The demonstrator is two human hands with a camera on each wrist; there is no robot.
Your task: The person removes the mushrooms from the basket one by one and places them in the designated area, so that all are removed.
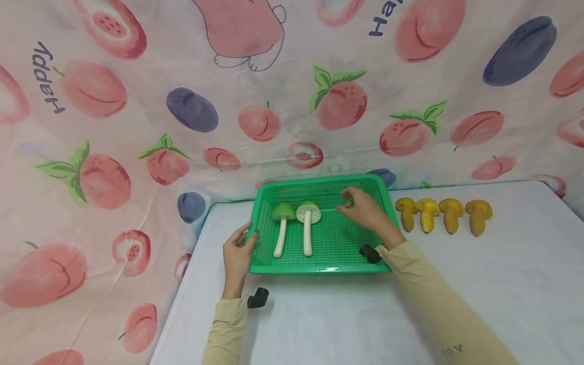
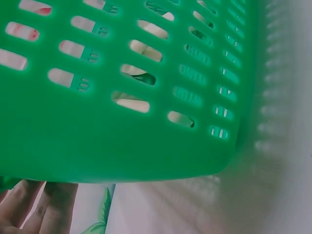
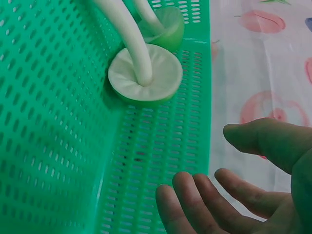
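Inside a green plastic basket [image 1: 319, 270] lie two toy mushrooms side by side. The left mushroom [image 1: 283, 228] has a green cap and a white stem; the other mushroom [image 1: 307, 228] shows its pale underside, also in the right wrist view [image 3: 146, 78]. My left hand [image 1: 237, 258] holds the basket's left rim, and in the left wrist view its fingers [image 2: 53, 207] pass partly behind that rim. Over the basket's right half hovers my right hand [image 1: 365, 210], its fingers [image 3: 183, 195] loosely bent and thumb apart, with nothing between them.
On the white table [image 1: 319, 324], a row of several yellow-brown mushrooms [image 1: 428, 215] lies right of the basket. A fruit-printed cloth [image 1: 283, 91] hangs behind and along the left side. Black wrist devices [image 1: 258, 298] stick out by both sleeves.
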